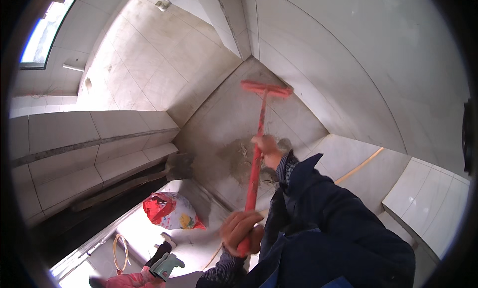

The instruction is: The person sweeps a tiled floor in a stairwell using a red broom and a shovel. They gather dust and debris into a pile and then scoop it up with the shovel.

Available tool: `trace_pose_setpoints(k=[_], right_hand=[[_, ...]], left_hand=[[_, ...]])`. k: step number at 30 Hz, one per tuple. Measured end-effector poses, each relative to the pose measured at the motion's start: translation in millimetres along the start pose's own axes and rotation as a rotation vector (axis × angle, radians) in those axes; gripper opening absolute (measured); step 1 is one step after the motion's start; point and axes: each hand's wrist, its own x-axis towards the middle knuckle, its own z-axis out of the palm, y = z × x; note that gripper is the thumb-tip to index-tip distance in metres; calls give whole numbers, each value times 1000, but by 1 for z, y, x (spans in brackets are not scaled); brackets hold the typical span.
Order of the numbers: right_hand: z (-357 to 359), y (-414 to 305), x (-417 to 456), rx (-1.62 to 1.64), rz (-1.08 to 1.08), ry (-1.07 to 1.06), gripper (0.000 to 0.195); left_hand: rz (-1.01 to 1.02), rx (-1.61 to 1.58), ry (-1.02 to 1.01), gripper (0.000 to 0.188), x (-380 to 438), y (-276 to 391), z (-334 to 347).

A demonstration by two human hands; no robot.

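Observation:
Both my hands grip one red long-handled floor broom, its handle (253,183) slanting up and away from me. My left hand (242,231) wraps the near end of the handle. Farther along, my right hand (267,148) is closed around the shaft. The red broom head (266,88), slightly blurred, is over the tiled floor (216,120) near the far corner, beside the right wall; whether it touches the floor I cannot tell. A damp, dirty patch with bits of debris (242,149) spreads on the tiles left of my right hand, partly hidden by the handle and hand.
A red and white printed bag (175,211) lies at lower left. Below it are a coiled yellowish hose (120,252) and a person's pink clothing (130,279). A tiled ledge (93,153) runs along the left. A yellow hose or cable (360,165) lies at right.

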Motion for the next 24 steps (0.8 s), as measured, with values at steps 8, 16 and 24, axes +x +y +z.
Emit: trace_pose_setpoints(k=[8, 16, 24], right_hand=[[-13, 35, -22, 7, 197, -25, 20], [37, -23, -25, -283, -274, -201, 25], [-1, -79, 117, -561, -148, -370, 31]], left_hand=[[-41, 2, -85, 5, 1, 10, -7], [-122, 79, 132, 6, 9, 39, -26], [86, 133, -19, 9, 49, -42, 109]])
